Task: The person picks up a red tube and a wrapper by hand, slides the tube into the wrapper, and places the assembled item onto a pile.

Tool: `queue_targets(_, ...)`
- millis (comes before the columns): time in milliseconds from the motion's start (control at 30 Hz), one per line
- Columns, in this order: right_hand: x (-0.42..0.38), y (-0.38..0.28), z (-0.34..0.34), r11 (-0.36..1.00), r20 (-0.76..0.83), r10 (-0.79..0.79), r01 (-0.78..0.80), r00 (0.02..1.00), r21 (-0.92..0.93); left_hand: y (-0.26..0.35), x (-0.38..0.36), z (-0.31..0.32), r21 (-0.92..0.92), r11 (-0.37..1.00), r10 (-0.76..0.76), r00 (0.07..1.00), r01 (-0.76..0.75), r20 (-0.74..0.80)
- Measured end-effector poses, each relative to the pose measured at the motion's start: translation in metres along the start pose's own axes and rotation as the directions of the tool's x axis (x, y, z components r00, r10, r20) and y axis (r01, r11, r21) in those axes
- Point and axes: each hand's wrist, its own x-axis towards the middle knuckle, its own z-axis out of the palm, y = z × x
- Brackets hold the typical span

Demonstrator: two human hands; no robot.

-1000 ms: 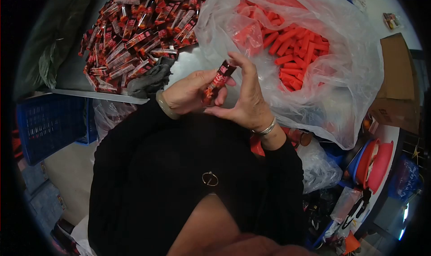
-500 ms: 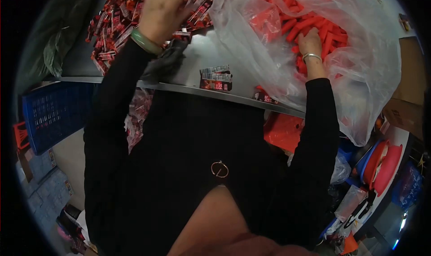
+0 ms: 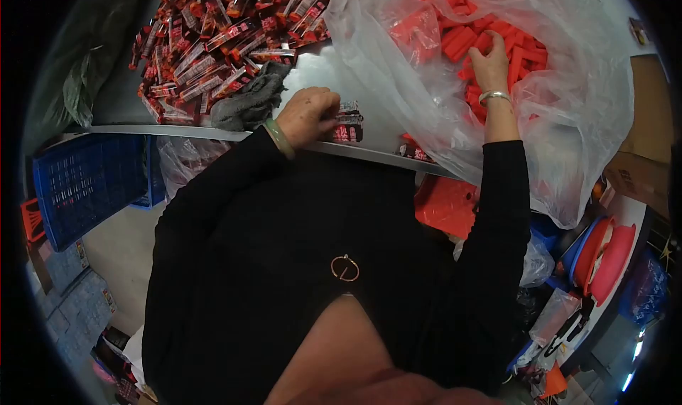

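Note:
My left hand (image 3: 309,117), with a green bangle at its wrist, is at the table's front edge. Its fingers are curled down beside small printed packaging cards (image 3: 348,129) in black and red, and whatever lies under the fingertips is hidden. Inside a clear plastic bag (image 3: 405,92), my right hand (image 3: 490,65) reaches into a heap of small red blocks (image 3: 522,60). Its thumb and forefinger are apart, with red blocks showing between them. To the left of my left hand lies a crumpled grey cloth (image 3: 252,98).
A large pile of small red-and-black packaged items (image 3: 220,46) covers the table's left part. The metal table edge (image 3: 376,154) runs in front of me. Below left stands a blue plastic crate (image 3: 92,185); a red container (image 3: 446,204) sits under the table. Cardboard (image 3: 643,170) is at right.
My left hand has come back from the packaged pile, toward me and to the right, to the printed cards. My right hand stays among the red blocks, its thumb and forefinger now spread.

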Motion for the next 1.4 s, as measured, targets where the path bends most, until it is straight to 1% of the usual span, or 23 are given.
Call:
queue_targets(33, -0.006, -0.011, -0.007, 0.983, 0.099, 0.075, -0.090, 0.992, 0.159, 0.000, 0.000, 0.000, -0.004, 1.000, 0.008, 1.000, -0.008, 0.002)
queue_targets(67, -0.013, -0.023, -0.014, 0.984, 0.095, 0.077, -0.091, 0.993, 0.153, 0.001, 0.000, -0.001, 0.028, 0.999, 0.047, 0.999, -0.046, -0.026)
queue_targets(133, -0.032, -0.057, -0.028, 0.831, 0.230, 0.143, -0.243, 0.963, 0.500, 0.005, 0.000, -0.002, 0.058, 0.995, 0.088, 0.995, -0.084, -0.057)
queue_targets(200, -0.042, -0.066, -0.030, 0.833, 0.200, 0.094, -0.187, 0.975, 0.520, 0.009, 0.000, -0.004, 0.229, 0.959, 0.191, 0.977, -0.165, -0.096)
queue_targets(233, -0.046, -0.070, -0.030, 0.830, 0.170, 0.047, -0.134, 0.984, 0.542, 0.009, -0.001, -0.003, 0.230, 0.959, 0.192, 0.976, -0.165, -0.101)
queue_targets(300, -0.054, -0.079, -0.030, 0.795, 0.162, 0.014, -0.109, 0.987, 0.597, 0.006, -0.002, 0.000, 0.326, 0.927, 0.229, 0.969, -0.186, -0.096)
queue_targets(333, -0.058, -0.083, -0.030, 0.757, 0.152, -0.013, -0.090, 0.988, 0.648, 0.006, -0.002, 0.001, 0.327, 0.927, 0.229, 0.969, -0.186, -0.098)
queue_targets(533, -0.071, -0.109, -0.041, 0.699, 0.126, -0.075, -0.038, 0.989, 0.714, 0.013, 0.000, -0.014, 0.332, 0.921, 0.276, 0.942, -0.203, -0.190)
queue_targets(600, -0.074, -0.122, -0.049, 0.703, 0.128, -0.074, -0.039, 0.989, 0.711, 0.017, -0.001, -0.020, 0.191, 0.967, 0.222, 0.919, -0.166, -0.325)
queue_targets(633, -0.076, -0.128, -0.052, 0.707, 0.126, -0.072, -0.038, 0.989, 0.706, 0.020, -0.002, -0.023, 0.194, 0.968, 0.215, 0.921, -0.157, -0.326)
queue_targets(667, -0.077, -0.133, -0.052, 0.703, 0.130, -0.077, -0.039, 0.989, 0.710, 0.023, -0.002, -0.026, 0.107, 0.982, 0.185, 0.920, -0.158, -0.346)
queue_targets(700, -0.078, -0.137, -0.053, 0.649, 0.151, -0.072, -0.068, 0.986, 0.758, 0.026, -0.001, -0.027, 0.018, 0.987, 0.156, 0.918, -0.161, -0.363)
queue_targets(733, -0.078, -0.141, -0.053, 0.592, 0.170, -0.069, -0.097, 0.983, 0.800, 0.027, -0.002, -0.028, 0.022, 0.987, 0.155, 0.918, -0.158, -0.365)
queue_targets(767, -0.078, -0.144, -0.052, 0.590, 0.170, -0.072, -0.096, 0.983, 0.801, 0.029, -0.002, -0.029, -0.019, 0.985, 0.153, 0.925, -0.171, -0.347)
queue_targets(833, -0.078, -0.150, -0.051, 0.470, 0.296, -0.042, -0.243, 0.954, 0.849, 0.032, -0.003, -0.029, -0.060, 0.981, 0.154, 0.932, -0.184, -0.329)
queue_targets(867, -0.078, -0.151, -0.049, 0.470, 0.295, -0.043, -0.242, 0.954, 0.849, 0.034, -0.003, -0.030, -0.100, 0.981, 0.129, 0.940, -0.168, -0.316)
queue_targets(933, -0.078, -0.152, -0.044, 0.396, 0.372, -0.068, -0.317, 0.926, 0.862, 0.036, -0.003, -0.030, -0.140, 0.978, 0.104, 0.947, -0.153, -0.303)
queue_targets(1167, -0.079, -0.151, -0.036, 0.412, 0.446, -0.111, -0.367, 0.888, 0.834, 0.043, -0.003, -0.033, -0.150, 0.973, 0.123, 0.948, -0.173, -0.295)
queue_targets(1233, -0.081, -0.153, -0.036, 0.504, 0.437, -0.157, -0.309, 0.886, 0.807, 0.043, -0.002, -0.032, -0.133, 0.971, 0.149, 0.937, -0.199, -0.315)
queue_targets(1300, -0.084, -0.160, -0.037, 0.526, 0.433, -0.174, -0.288, 0.884, 0.800, 0.041, -0.001, -0.028, -0.320, 0.938, 0.045, 0.960, -0.136, -0.275)
queue_targets(1333, -0.086, -0.164, -0.036, 0.548, 0.429, -0.191, -0.266, 0.883, 0.793, 0.043, 0.000, -0.027, -0.320, 0.938, 0.046, 0.960, -0.137, -0.276)
queue_targets(1367, -0.088, -0.167, -0.034, 0.549, 0.428, -0.193, -0.264, 0.883, 0.793, 0.047, 0.000, -0.025, -0.593, 0.805, -0.118, 0.978, -0.007, -0.172)
queue_targets(1400, -0.090, -0.170, -0.031, 0.518, 0.415, -0.191, -0.268, 0.890, 0.813, 0.051, 0.000, -0.023, -0.800, 0.586, -0.243, 0.970, 0.128, -0.023)
